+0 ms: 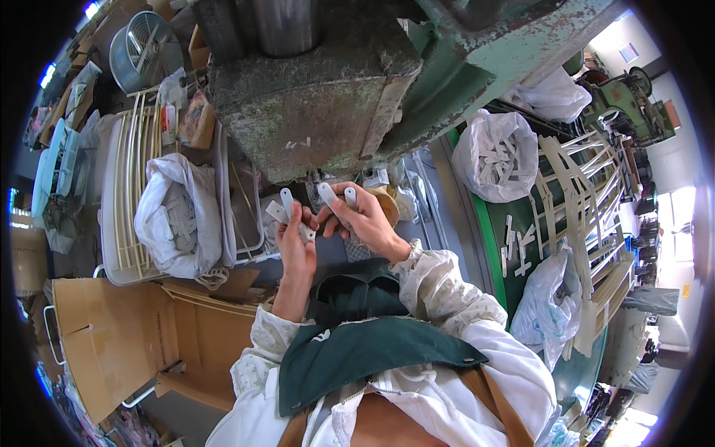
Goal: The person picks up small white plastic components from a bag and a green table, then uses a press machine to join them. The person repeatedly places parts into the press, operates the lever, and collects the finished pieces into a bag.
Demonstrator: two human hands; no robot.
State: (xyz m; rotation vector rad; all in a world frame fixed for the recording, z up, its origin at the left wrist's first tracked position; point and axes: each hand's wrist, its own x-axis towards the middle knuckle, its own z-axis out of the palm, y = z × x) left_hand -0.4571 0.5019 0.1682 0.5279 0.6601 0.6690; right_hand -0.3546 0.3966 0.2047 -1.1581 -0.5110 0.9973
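Close under the heavy worn press [313, 112], my two hands are near each other in front of my dark green apron [372, 357]. My left hand [296, 257] is closed around several small white flat brackets [277, 211], which stick out past its fingers in different directions. Holes show in their ends. In my right hand [370, 225] are white flat strips [326, 195] with rounded, holed ends, pinched between thumb and fingers. How far the pieces reach inside each hand is hidden.
On the left stands an open white sack [160, 216] of similar pieces, above a cardboard box [112, 335]. A second white sack [477, 160] and loose white strips [519, 249] rest on the green bench at right. Cream frames [588, 223] stack beyond. A fan [145, 51] stands far left.
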